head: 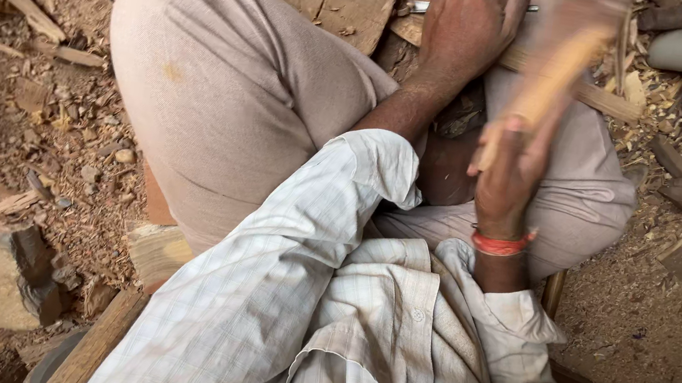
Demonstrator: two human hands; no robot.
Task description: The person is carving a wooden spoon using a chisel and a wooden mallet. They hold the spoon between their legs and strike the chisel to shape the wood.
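A blurred wooden mallet (549,74) is clasped in the right hand (508,174), grip wrapped around its handle. A metal chisel (425,5) is pinched under the left hand (468,24), against the wooden strip (603,99).

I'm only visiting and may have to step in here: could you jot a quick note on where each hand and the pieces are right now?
Left hand: pressed down on a wooden strip lying across the lap, with a thin metal tool at its fingers.
Right hand: raised, gripping a wooden stick, blurred in motion.
Done: wood chips cover the ground.
Left: how far along the strip is cannot be told.
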